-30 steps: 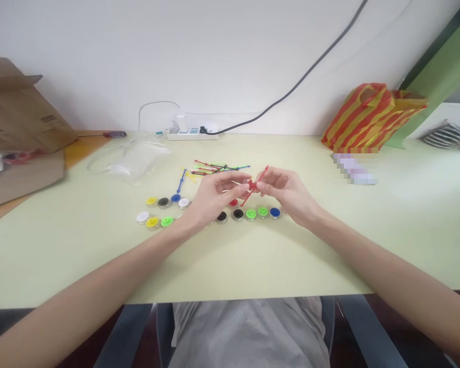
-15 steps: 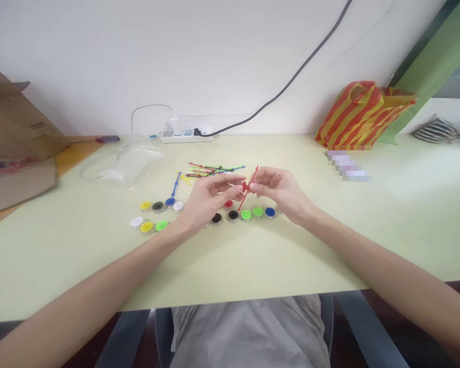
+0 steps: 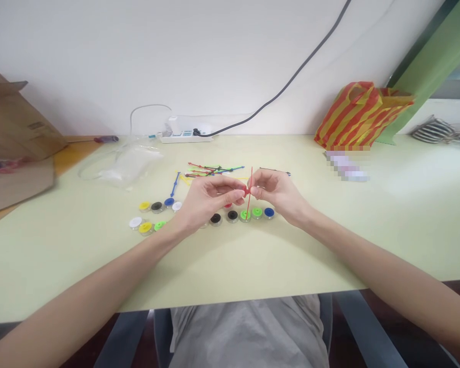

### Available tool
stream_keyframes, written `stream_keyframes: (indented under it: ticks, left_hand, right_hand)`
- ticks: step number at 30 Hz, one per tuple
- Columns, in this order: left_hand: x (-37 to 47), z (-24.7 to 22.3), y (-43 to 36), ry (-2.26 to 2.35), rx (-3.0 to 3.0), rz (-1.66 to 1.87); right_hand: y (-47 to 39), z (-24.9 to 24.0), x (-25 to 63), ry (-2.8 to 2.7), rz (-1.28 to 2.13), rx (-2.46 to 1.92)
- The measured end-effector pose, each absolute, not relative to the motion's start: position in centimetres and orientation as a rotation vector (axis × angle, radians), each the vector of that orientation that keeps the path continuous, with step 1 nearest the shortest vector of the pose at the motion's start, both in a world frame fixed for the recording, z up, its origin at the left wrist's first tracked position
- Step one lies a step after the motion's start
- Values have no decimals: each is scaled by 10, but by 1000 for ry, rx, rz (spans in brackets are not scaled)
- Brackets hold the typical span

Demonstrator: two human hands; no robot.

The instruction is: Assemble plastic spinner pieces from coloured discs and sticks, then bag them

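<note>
Pinched between the thumb and fingers of my left hand (image 3: 216, 199) is a small red plastic knob (image 3: 246, 191). My right hand (image 3: 274, 191) is closed at the middle of a thin red arrow spinner (image 3: 249, 207), pressed up against the knob. Seen nearly edge-on, the arrow stands almost upright. Below the hands, round suction-cup bases with black (image 3: 232, 215), green (image 3: 257, 212) and blue (image 3: 269, 212) tops form a row. More of them, including a yellow one (image 3: 146, 228), sit left of my left wrist. My fingers partly hide the joint between knob and arrow.
Behind my hands lies a pile of coloured arrows (image 3: 214, 170), with a blue arrow (image 3: 175, 184) apart on the left. A clear plastic bag (image 3: 130, 163), power strip (image 3: 186, 137), cardboard box (image 3: 19, 117) and striped bag (image 3: 362, 117) stand around the table's back and sides.
The red arrow has turned from a slant to nearly upright and edge-on. My right hand has shifted slightly, uncovering dark arrows behind it; both hands stay together at the knob.
</note>
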State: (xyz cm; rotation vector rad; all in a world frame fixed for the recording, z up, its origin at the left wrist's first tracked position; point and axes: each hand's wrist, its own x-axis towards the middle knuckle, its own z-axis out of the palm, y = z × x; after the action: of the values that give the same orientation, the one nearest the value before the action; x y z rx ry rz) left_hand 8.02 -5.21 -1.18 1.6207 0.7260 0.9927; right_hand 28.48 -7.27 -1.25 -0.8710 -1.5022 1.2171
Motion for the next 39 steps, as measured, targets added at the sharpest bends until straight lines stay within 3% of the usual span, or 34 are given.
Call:
stream_keyframes:
  ticks: [11, 20, 26, 30, 35, 39]
  left_hand:
    - [79, -12, -56, 681, 1610, 1039]
    - [84, -3, -54, 705, 1645, 1166]
    - [84, -4, -54, 675, 1683, 1075]
    - [82, -4, -52, 755, 1769, 1090]
    - [78, -6, -47, 813, 1819, 1142]
    - [78, -8, -45, 832, 1804, 1122]
  right_hand:
    - [-80, -10, 277, -1552, 1107, -788]
    - [-80, 1, 284, -1551, 1208, -812]
    - [-76, 8, 288, -1541, 1128, -900]
    - [-61, 12, 316, -1583, 817, -987]
    - [-29, 4, 374, -1784, 50, -1307]
    - [-3, -11, 405, -1880, -89, -1479]
